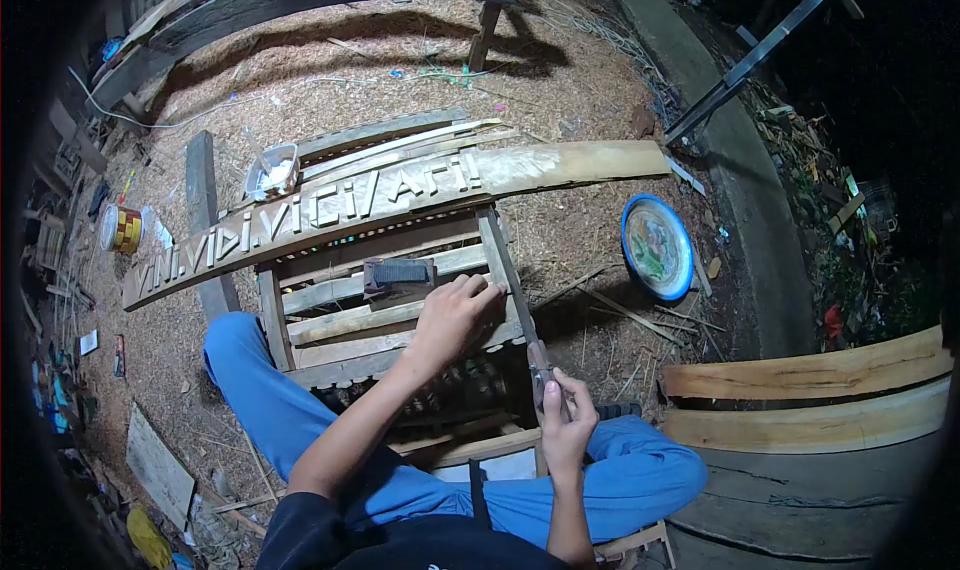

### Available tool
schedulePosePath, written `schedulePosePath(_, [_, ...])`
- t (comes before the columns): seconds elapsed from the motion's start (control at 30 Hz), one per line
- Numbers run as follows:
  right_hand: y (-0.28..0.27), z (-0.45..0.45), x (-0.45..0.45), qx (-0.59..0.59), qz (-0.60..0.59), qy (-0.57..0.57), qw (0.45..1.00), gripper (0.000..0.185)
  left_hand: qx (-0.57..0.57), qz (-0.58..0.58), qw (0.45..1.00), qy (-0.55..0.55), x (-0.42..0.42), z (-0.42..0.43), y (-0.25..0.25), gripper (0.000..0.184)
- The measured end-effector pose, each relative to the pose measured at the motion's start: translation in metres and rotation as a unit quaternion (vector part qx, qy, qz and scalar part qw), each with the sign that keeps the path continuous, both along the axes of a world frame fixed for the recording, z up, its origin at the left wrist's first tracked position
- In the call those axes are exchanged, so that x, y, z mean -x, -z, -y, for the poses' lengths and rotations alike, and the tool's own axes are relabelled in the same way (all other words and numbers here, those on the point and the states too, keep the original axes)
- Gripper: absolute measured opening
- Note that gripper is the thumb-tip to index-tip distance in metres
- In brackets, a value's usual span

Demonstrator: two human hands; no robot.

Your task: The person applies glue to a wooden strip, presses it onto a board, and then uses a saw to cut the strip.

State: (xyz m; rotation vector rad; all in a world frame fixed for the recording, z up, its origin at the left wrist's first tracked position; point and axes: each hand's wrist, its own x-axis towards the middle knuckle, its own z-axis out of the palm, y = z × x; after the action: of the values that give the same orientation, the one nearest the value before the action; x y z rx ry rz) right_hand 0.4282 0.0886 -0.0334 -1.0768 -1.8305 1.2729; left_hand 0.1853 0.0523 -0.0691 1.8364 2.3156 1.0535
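My left hand [458, 315] is closed, its fingertips pinched together above the right side rail of the slatted wooden stand [492, 240]. What they hold, if anything, is too small to make out. My right hand [568, 422] is wrapped around a metal hand tool [541, 368] that points up and away from me beside the stand's right rail. Just beyond my left hand, a dark block with a ribbed top [398, 277] rests on the slats. A long wooden board [580, 162] with raised letters lies across the far end of the stand.
A plastic tub [272, 173] with white contents sits behind the board. To the right is a blue-rimmed round tray [686, 248]. Curved planks [810, 375] lie at the right, and a yellow-and-red can [123, 230] stands on the shavings-covered ground at left. A dark beam [340, 5] spans the back.
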Motion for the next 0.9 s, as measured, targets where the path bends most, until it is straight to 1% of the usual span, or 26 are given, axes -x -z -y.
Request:
schedulePosePath(0.03, [-0.001, 0.001, -0.002, 0.002, -0.001, 0.001, 1.0, 0.024, 0.002, -0.001, 1.0, 0.001, 0.0, 0.001, 0.002, 0.048])
schedulePosePath(0.1, [-0.007, 0.001, -0.008, 0.075, 0.025, 0.006, 0.997, 0.024, 0.001, -0.014, 1.0, -0.004, 0.001, -0.001, 0.006, 0.048])
schedulePosePath(0.13, [-0.01, 0.003, -0.01, 0.086, 0.015, 0.011, 0.996, 0.024, -0.001, -0.013, 1.0, -0.005, 0.001, -0.001, 0.006, 0.048])
schedulePosePath(0.17, [-0.011, 0.003, -0.008, 0.084, 0.017, 0.011, 0.996, 0.024, -0.004, -0.002, 1.0, -0.008, 0.0, -0.001, 0.006, 0.048])
schedulePosePath(0.23, [-0.012, 0.004, 0.0, 0.008, -0.005, 0.006, 1.0, 0.024, -0.006, 0.012, 1.0, -0.01, -0.003, -0.003, 0.009, 0.048])
schedulePosePath(0.27, [-0.013, 0.003, 0.004, -0.007, 0.006, 0.0, 1.0, 0.023, -0.012, 0.006, 1.0, -0.011, -0.003, -0.004, 0.01, 0.049])
schedulePosePath(0.3, [-0.013, 0.005, 0.003, -0.004, 0.006, 0.001, 1.0, 0.023, -0.016, -0.002, 1.0, -0.011, -0.002, -0.003, 0.01, 0.05])
schedulePosePath(0.37, [-0.014, 0.004, 0.004, 0.042, 0.011, 0.005, 0.999, 0.025, -0.012, -0.011, 1.0, -0.014, 0.0, -0.002, 0.01, 0.05])
schedulePosePath(0.4, [-0.011, 0.004, 0.002, 0.019, -0.002, -0.001, 1.0, 0.024, -0.008, -0.009, 1.0, -0.014, -0.001, -0.001, 0.009, 0.049])
schedulePosePath(0.5, [-0.009, 0.006, -0.005, 0.011, -0.002, 0.007, 1.0, 0.023, -0.024, 0.01, 1.0, -0.011, -0.002, -0.002, 0.008, 0.047])
schedulePosePath(0.6, [-0.011, 0.004, -0.001, 0.031, 0.02, 0.009, 0.999, 0.023, -0.014, 0.003, 1.0, -0.01, -0.001, -0.001, 0.009, 0.047])
schedulePosePath(0.7, [-0.018, 0.006, 0.005, 0.023, 0.005, 0.002, 1.0, 0.022, -0.001, -0.004, 1.0, -0.009, 0.0, 0.0, 0.006, 0.045])
schedulePosePath(0.77, [-0.015, 0.01, -0.003, 0.031, 0.021, 0.004, 0.999, 0.022, -0.011, -0.003, 1.0, -0.007, 0.001, -0.002, 0.014, 0.045])
schedulePosePath(0.83, [-0.009, 0.01, -0.009, 0.084, 0.013, 0.022, 0.996, 0.022, -0.031, -0.001, 1.0, -0.004, 0.001, -0.003, 0.012, 0.045])
schedulePosePath(0.87, [-0.005, 0.007, -0.01, 0.083, 0.014, 0.021, 0.996, 0.022, -0.019, 0.005, 1.0, -0.004, 0.0, -0.003, 0.012, 0.045])
schedulePosePath(0.9, [-0.006, 0.006, -0.006, 0.047, 0.013, 0.014, 0.999, 0.022, -0.007, 0.012, 1.0, -0.003, 0.0, -0.002, 0.01, 0.046])
